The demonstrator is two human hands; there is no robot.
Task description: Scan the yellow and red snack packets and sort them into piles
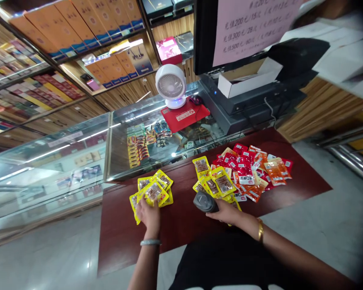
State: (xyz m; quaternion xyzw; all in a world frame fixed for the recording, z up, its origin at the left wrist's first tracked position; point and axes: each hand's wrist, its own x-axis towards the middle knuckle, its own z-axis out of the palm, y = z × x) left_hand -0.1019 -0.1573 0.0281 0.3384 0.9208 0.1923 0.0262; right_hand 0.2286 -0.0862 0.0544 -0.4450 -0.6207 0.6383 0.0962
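Note:
My left hand is at the left pile of yellow snack packets, with thumb and fingers closed on the near edge of the top yellow snack packet. A dark grey handheld barcode scanner is gripped in my right hand, its head pointing left. Just beyond and partly under the scanner lies a second group of yellow snack packets. Red packets and orange packets are heaped to the right of these. Everything rests on a dark red tabletop.
Beyond the tabletop stands a glass display counter with a white fan on a red mat. At back right are a monitor and a dark cash drawer bearing an open white box. Stocked shelves line the left.

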